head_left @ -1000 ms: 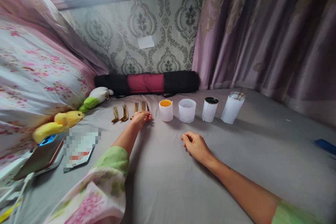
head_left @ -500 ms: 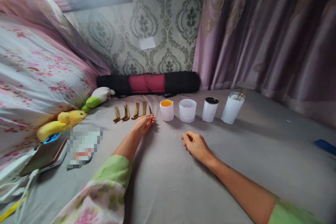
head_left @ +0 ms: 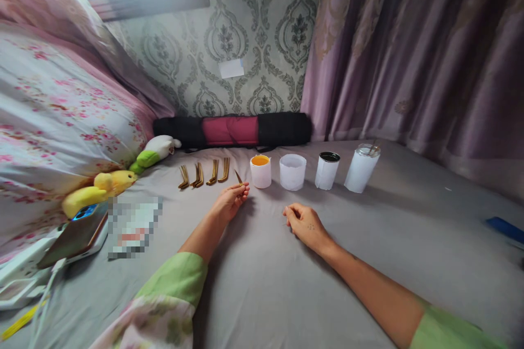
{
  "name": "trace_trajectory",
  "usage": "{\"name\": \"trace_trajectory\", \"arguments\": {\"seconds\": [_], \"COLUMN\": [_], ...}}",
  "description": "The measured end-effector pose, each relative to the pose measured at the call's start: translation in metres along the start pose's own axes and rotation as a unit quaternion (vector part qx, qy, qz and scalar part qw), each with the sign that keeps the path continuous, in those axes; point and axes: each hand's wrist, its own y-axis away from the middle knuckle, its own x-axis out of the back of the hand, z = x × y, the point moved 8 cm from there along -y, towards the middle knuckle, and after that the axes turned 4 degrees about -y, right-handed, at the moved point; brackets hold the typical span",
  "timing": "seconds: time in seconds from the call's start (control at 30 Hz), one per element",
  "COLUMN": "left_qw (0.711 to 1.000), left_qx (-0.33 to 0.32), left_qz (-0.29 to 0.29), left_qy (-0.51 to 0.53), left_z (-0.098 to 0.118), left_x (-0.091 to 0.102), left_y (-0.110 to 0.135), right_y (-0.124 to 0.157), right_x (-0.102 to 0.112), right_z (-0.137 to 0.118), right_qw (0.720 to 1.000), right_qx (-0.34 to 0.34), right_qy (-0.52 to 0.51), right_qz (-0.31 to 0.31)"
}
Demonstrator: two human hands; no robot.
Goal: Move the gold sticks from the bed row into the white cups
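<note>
My left hand [head_left: 232, 200] pinches a slim, pointed gold-brown stick [head_left: 238, 177] that sticks up beyond the fingertips; its lower end is hidden. Left of it, several bent gold-brown stick bundles [head_left: 212, 173] lie in a row. Just right of that hand stands a white cup with an orange inside [head_left: 261, 174]. A translucent white tub [head_left: 292, 174] comes after it, then a white-wrapped can [head_left: 327, 174] with a dark inside. A white-wrapped glass jar [head_left: 361, 172] holding thin sticks ends the row. My right hand [head_left: 305, 226] is closed in front of the tub, its fingertips' contents hidden.
A grey sheet [head_left: 262, 289] covers the surface. Behind the row lies a long black and maroon bag [head_left: 230, 130] against the wall. Plush toys [head_left: 117, 182], a phone [head_left: 76, 237] and a power strip with cables sit at left. A blue object [head_left: 503, 227] lies far right.
My left hand has moved slightly right and toward me, carrying the pointed stick away from the bundles. The stick now leans left and shows more clearly. My right hand has stayed in place.
</note>
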Motion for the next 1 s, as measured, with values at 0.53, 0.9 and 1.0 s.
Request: {"name": "trace_trajectory", "arguments": {"seconds": [0.53,0.9,1.0], "left_qw": [0.991,0.965,0.95], "left_qx": [-0.11,-0.201,-0.219], "left_qz": [-0.04,-0.037,-0.032], "left_qy": [-0.057,-0.166,-0.22], "left_z": [-0.013,-0.002,-0.001], "left_x": [-0.02,-0.034,-0.035], "left_y": [0.044,0.066,0.067], "right_y": [0.001,0.002,0.003], "right_x": [0.0,-0.001,0.0], "right_z": [-0.002,0.0,-0.001], "right_qw": [1.0,0.998,0.997], "right_qx": [-0.014,-0.024,-0.036], "right_qy": [-0.015,-0.059,-0.066], "right_qz": [-0.007,-0.017,-0.018]}}
